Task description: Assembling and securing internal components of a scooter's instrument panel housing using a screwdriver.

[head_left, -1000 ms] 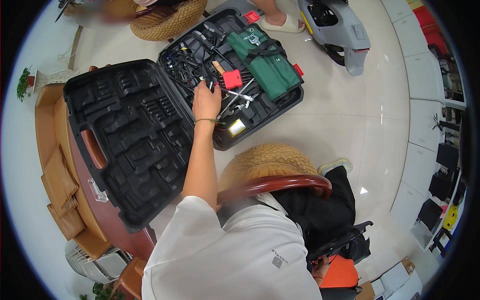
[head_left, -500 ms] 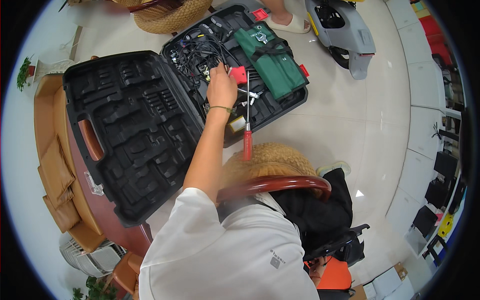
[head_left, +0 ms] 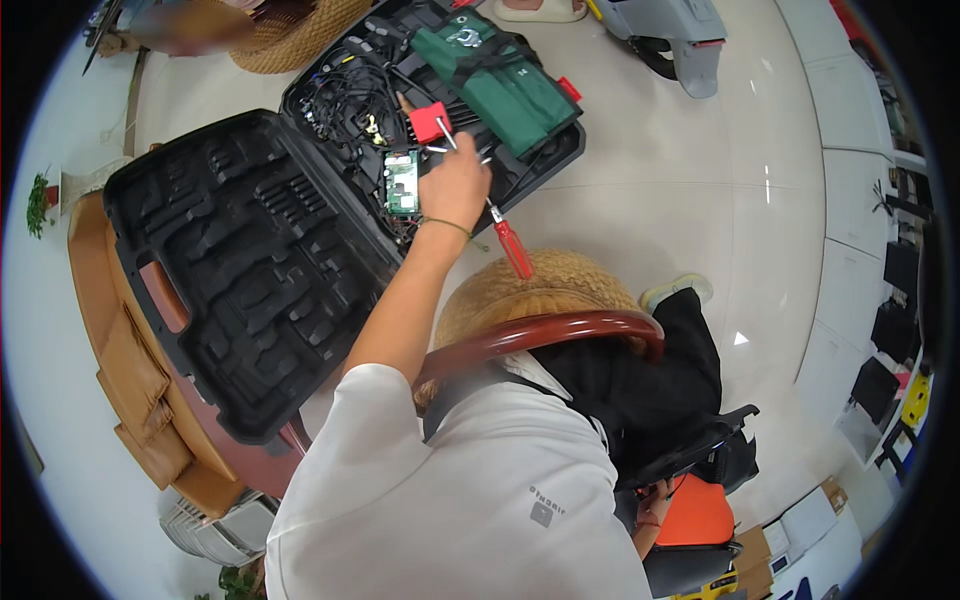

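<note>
My left hand (head_left: 455, 185) is over the open tool case (head_left: 575, 150), back upward and fingers curled over the tools; what they hold is hidden. A green circuit board (head_left: 401, 185) lies just left of the fingers. A red-handled screwdriver (head_left: 512, 247) angles out from beside the hand, its handle over the case's near edge. A red tool (head_left: 426, 122), tangled black cables (head_left: 350, 100) and a green tool roll (head_left: 495, 90) fill the case. My right hand (head_left: 657, 502) is low at the right by a black object (head_left: 715, 435), fingers partly hidden.
The case's empty moulded lid (head_left: 240, 250) rests toward a red-brown table (head_left: 250, 450). A woven stool (head_left: 560, 275) stands before me, a tan sofa (head_left: 130, 370) at the left. Another person's sandalled foot (head_left: 540, 10) and a grey scooter (head_left: 690, 60) are at the top; cabinets (head_left: 850, 110) line the right.
My left hand has shifted right and down from among the cables. The circuit board has come into sight beside it, and the red screwdriver's handle has swung toward the lower right.
</note>
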`<state>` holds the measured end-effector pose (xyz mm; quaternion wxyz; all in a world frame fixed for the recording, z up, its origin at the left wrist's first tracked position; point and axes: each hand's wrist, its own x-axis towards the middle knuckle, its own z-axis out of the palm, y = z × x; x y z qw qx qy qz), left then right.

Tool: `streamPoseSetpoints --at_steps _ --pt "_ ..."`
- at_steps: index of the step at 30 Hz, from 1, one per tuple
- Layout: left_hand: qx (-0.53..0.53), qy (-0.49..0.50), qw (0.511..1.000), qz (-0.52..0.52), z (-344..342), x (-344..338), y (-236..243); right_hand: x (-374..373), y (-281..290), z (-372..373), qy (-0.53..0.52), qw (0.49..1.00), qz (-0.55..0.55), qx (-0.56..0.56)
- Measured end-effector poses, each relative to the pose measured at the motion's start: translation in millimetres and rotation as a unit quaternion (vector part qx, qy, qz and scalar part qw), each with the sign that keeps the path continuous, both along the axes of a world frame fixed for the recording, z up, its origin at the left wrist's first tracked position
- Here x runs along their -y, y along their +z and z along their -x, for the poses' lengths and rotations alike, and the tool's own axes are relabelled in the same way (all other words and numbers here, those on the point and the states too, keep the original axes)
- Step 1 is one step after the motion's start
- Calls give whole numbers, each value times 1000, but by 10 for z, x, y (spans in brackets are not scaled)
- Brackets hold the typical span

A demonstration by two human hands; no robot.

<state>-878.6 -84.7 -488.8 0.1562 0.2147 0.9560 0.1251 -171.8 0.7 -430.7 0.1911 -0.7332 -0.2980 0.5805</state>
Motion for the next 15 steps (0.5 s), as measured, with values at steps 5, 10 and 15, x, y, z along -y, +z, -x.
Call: streamPoseSetpoints --at_steps 5,10,15 --pt "11 12 994 -110 56 125 -215 15 24 38 -5 1000 1 4" --pt "-101 109 972 -184 836 378 359 63 0 -118 -14 1000 8 27" --pt "-99 66 993 5 1645 891 -6 92 -65 -77 -27 999 -15 -9"
